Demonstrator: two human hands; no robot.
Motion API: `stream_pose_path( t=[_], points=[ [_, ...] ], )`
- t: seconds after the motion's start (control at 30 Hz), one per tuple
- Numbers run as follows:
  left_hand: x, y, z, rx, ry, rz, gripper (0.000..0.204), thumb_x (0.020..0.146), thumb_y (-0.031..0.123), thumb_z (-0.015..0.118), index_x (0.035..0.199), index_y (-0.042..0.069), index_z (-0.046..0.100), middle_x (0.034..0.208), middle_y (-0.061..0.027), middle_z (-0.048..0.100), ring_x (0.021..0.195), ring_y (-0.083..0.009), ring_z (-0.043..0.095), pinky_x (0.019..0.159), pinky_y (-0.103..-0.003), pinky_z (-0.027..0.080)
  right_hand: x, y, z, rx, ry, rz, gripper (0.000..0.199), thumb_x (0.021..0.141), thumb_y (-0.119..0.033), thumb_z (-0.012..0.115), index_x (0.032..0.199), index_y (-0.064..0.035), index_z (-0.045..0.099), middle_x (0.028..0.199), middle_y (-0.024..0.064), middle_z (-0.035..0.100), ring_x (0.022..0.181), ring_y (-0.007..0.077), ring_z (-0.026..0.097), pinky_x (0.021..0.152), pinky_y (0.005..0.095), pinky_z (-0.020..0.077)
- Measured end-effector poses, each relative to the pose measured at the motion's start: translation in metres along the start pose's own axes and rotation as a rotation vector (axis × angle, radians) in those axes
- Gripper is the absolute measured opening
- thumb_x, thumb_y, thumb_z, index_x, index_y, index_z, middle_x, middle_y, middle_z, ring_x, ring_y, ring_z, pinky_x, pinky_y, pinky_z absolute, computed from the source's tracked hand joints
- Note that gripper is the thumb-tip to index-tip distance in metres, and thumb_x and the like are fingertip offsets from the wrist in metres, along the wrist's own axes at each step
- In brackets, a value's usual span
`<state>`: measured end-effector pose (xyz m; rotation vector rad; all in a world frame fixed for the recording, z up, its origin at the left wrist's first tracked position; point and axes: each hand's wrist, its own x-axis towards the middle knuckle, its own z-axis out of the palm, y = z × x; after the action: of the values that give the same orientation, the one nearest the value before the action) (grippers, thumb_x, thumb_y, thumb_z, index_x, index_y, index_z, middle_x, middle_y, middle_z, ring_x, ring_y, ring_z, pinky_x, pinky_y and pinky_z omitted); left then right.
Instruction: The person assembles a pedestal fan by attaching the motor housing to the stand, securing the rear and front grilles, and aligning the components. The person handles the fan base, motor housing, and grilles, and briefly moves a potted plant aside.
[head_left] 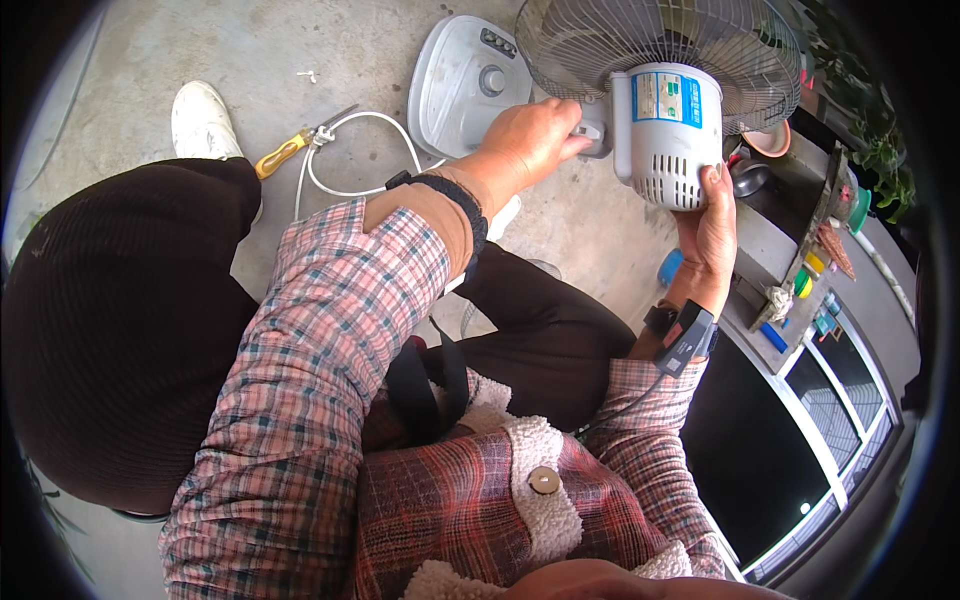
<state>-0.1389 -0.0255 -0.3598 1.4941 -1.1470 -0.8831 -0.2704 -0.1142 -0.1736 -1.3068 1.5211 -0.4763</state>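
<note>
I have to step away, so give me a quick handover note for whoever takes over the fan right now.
Left hand: gripping the neck joint behind the fan's motor housing.
Right hand: cupping the housing's rear end from below.
Things: the wire grille is on the fan; the grey base lies flat on the concrete floor; yellow-handled pliers lie beside the white cord.
Done: the fan head is lifted and steadied.
Left: I can't tell if the joint is loosened; check it.
</note>
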Motion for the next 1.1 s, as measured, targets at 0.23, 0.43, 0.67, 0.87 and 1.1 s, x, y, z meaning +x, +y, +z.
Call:
stream_pose_path(
  t=[0.23,0.43,0.67,0.87,1.1],
  points=[
    [0.006,0.002,0.005,-0.023,-0.061,-0.033,0.026,0.084,0.031,0.067,0.095,0.009,0.058,0.090,-0.0091,0.064,0.079,-0.0323,0.064,0.069,-0.041,0.052,0.000,0.002,-0.005,0.049,0.056,0.022,0.073,0.081,-0.035,0.068,0.136,0.0013,0.039,0.123,0.0142,0.054,0.109,0.0253,0.056,0.092,0.0458,0.0450],
    [0.006,0.003,0.009,-0.040,-0.053,-0.048,0.025,0.085,0.030,0.067,0.098,0.010,0.059,0.091,-0.0092,0.064,0.081,-0.0313,0.064,0.069,-0.041,0.052,0.002,0.007,-0.012,0.100,0.070,0.040,0.068,0.082,-0.038,0.069,0.133,-0.0013,0.044,0.123,0.0127,0.057,0.110,0.0265,0.057,0.094,0.0484,0.0446],
    [0.004,0.005,0.011,-0.076,-0.052,-0.071,0.026,0.084,0.030,0.067,0.099,0.011,0.059,0.091,-0.0087,0.064,0.080,-0.0305,0.064,0.069,-0.040,0.052,0.002,0.011,-0.021,0.168,0.049,0.066,0.057,0.085,-0.035,0.068,0.130,-0.0046,0.049,0.120,0.0116,0.061,0.108,0.0289,0.061,0.094,0.0509,0.0473],
    [0.003,0.008,0.014,-0.022,-0.021,-0.040,0.028,0.083,0.032,0.069,0.098,0.011,0.060,0.090,-0.0076,0.065,0.079,-0.0305,0.064,0.068,-0.040,0.052,0.001,0.012,-0.021,0.160,0.060,0.073,0.059,0.084,-0.038,0.069,0.129,-0.0056,0.050,0.118,0.0115,0.062,0.106,0.0278,0.062,0.091,0.0490,0.0490],
    [0.003,0.004,0.014,-0.084,-0.012,-0.058,0.026,0.083,0.032,0.069,0.095,0.010,0.060,0.088,-0.0076,0.065,0.078,-0.0295,0.064,0.067,-0.040,0.052,0.000,0.013,-0.022,0.162,0.049,0.072,0.054,0.085,-0.037,0.068,0.127,-0.0064,0.053,0.119,0.0100,0.063,0.106,0.0260,0.062,0.091,0.0485,0.0484]
  ],
)
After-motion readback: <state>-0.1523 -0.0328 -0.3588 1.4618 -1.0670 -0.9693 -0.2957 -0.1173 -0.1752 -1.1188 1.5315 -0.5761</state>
